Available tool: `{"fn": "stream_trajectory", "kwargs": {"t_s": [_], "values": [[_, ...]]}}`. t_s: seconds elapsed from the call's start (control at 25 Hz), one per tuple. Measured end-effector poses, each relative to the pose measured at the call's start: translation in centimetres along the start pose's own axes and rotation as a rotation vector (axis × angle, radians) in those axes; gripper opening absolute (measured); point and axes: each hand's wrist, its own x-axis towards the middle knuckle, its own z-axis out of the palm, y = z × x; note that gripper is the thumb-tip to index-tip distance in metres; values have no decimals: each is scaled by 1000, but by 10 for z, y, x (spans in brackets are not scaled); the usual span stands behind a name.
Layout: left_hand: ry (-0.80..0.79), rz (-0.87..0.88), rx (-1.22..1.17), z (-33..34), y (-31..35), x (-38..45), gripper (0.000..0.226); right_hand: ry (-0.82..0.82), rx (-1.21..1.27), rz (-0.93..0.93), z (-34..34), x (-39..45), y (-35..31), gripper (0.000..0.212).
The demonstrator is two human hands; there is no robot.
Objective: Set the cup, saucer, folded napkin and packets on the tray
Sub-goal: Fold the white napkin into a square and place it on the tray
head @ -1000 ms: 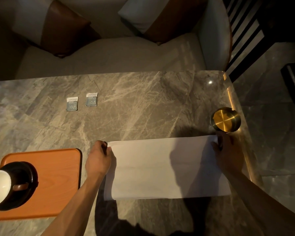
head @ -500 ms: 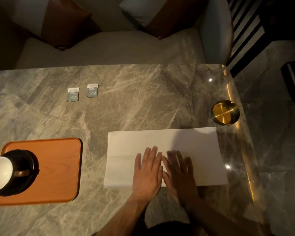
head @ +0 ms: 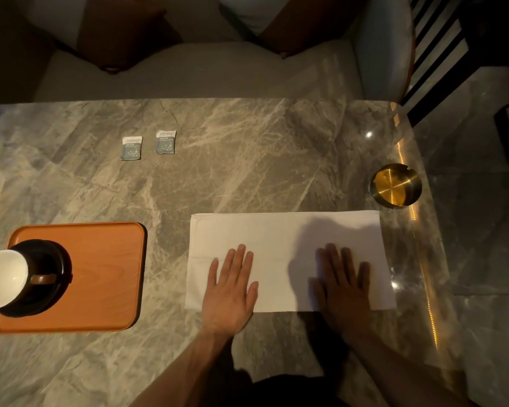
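Observation:
A white napkin (head: 279,242), folded into a long rectangle, lies flat on the marble table right of centre. My left hand (head: 232,289) presses flat on its lower left part, fingers spread. My right hand (head: 343,286) lies flat on its lower right part, in shadow. An orange wooden tray (head: 106,268) sits at the left. On its left end a dark saucer (head: 55,257) carries a white cup (head: 2,277) with a brown handle. Two small grey-blue packets (head: 132,147) (head: 165,141) lie side by side further back on the table.
A round brass ashtray (head: 396,185) stands near the table's right edge, just beyond the napkin's far right corner. A pale sofa seat (head: 188,71) with cushions runs behind the table. The table's right edge drops to a tiled floor.
A second ago my hands gripped the napkin's two ends; then both lay together at its middle. Now they have slid apart, left hand leftward and right hand rightward, flat on the cloth.

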Motion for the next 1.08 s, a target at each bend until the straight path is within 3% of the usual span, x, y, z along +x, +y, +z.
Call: {"fn": "stream_trajectory", "kwargs": {"t_s": [0.2,0.56,0.76,1.08], "values": [[4,-53,37,-5,-38,-7,64,-9,12,197,-17,-6,52,66],[22,-222,-22,-24,-76,-17,65,-10,88,167,-29,-10,57,74],[141,-513,-95,-42,-67,-18,63,-52,171,267,-38,-22,92,100],[35,-784,-460,-68,-44,8,56,-284,58,146,-37,-37,124,120]]}}
